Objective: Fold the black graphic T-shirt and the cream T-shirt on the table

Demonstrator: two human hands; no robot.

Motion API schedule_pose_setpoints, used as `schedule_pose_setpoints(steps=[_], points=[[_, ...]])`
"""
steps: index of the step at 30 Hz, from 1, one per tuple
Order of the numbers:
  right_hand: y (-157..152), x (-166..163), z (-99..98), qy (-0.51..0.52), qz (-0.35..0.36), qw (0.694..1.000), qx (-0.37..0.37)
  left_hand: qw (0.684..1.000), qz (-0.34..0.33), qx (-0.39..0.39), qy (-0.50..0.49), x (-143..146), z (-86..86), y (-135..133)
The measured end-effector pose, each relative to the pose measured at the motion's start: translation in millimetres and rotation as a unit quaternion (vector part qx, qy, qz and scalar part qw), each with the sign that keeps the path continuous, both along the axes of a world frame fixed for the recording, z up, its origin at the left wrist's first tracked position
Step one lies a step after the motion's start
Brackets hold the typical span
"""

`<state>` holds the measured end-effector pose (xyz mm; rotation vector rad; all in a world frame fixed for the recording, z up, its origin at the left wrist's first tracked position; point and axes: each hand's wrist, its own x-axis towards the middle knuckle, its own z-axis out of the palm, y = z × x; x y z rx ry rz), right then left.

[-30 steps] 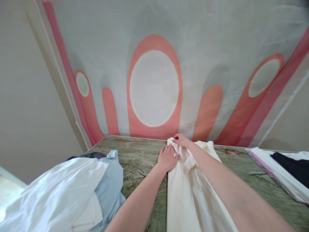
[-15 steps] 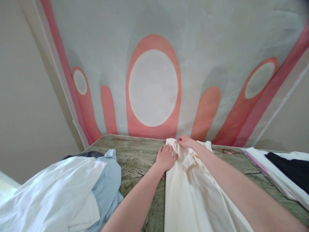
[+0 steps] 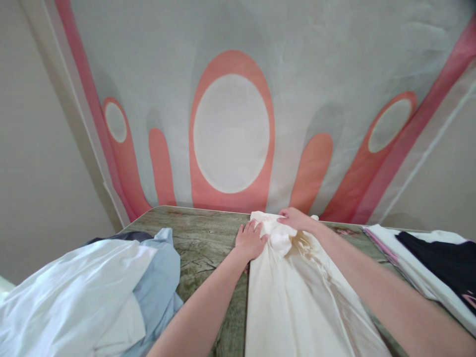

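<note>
A cream garment (image 3: 282,307) lies lengthwise on the wood-patterned table, its gathered end at the far edge. My left hand (image 3: 252,241) rests flat on the garment's left edge near that end, fingers spread. To its right, my right hand (image 3: 295,218) lies over the far end, its fingers stretched across the cloth. Between the hands the fabric is bunched into a folded flap, with a ruffled, shadowed opening (image 3: 303,243) just below. The right forearm covers part of the garment's right side.
On the left is a loose heap with a white cloth (image 3: 74,292), a light blue cloth (image 3: 159,267) and a dark piece. Folded white and black clothes (image 3: 439,258) lie at the right. Behind the table (image 3: 201,235) hangs a grey backdrop (image 3: 167,59) with pink shapes.
My right hand has gone from pinching the cloth to lying over it with fingers extended. The far end of the garment looks flatter. The left hand stays on the left edge.
</note>
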<state>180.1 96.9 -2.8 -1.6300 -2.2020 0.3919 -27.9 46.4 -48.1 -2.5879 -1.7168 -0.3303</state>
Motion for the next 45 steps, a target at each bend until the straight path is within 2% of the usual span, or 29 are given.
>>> schedule_pose_setpoints(steps=[5, 8, 10, 14, 17, 20, 22, 24, 28, 34, 40, 42, 45], points=[[-5, 5, 3.6, -0.014, -0.054, 0.997, 0.06, 1.0, 0.018, -0.007, 0.011, -1, 6.0, -1], [-26, 12, 13.3, -0.012, -0.084, 0.993, 0.087, 0.999, 0.013, 0.04, 0.005, 3, 16.1, -4], [-51, 16, 15.4, -0.013, -0.095, 0.992, 0.086, 0.998, -0.017, 0.067, -0.004, 11, 24.2, -9], [-103, 21, 0.2, -0.053, -0.085, 0.993, 0.065, 0.993, -0.107, 0.033, -0.023, 35, 33.8, -27], [-124, 22, -19.4, -0.076, -0.098, 0.99, 0.066, 0.991, -0.13, 0.008, -0.034, 47, 33.9, -44], [-126, 25, -31.7, -0.062, -0.111, 0.988, 0.083, 0.992, -0.108, 0.027, -0.06, 50, 35.6, -59], [-122, 29, -33.2, -0.044, -0.118, 0.988, 0.091, 0.991, -0.094, 0.052, -0.079, 51, 39.5, -67], [-117, 36, -30.3, -0.017, -0.138, 0.987, 0.08, 0.99, -0.085, 0.062, -0.089, 54, 43.7, -72], [-112, 54, -18.1, 0.071, -0.193, 0.978, 0.044, 0.992, -0.078, 0.03, -0.097, 60, 44.7, -74], [-114, 73, -1.1, 0.242, -0.249, 0.937, 0.046, 0.987, -0.103, 0.02, -0.12, 55, 39.2, -69], [-117, 75, 10.0, 0.385, -0.248, 0.889, 0.012, 0.982, -0.177, -0.013, -0.063, 54, 39.8, -68], [-118, 73, 10.4, 0.395, -0.245, 0.885, 0.021, 0.976, -0.204, -0.03, -0.072, 56, 36.7, -70], [-119, 65, 8.0, 0.365, -0.224, 0.902, 0.045, 0.969, -0.226, -0.036, -0.091, 56, 31.1, -71]])
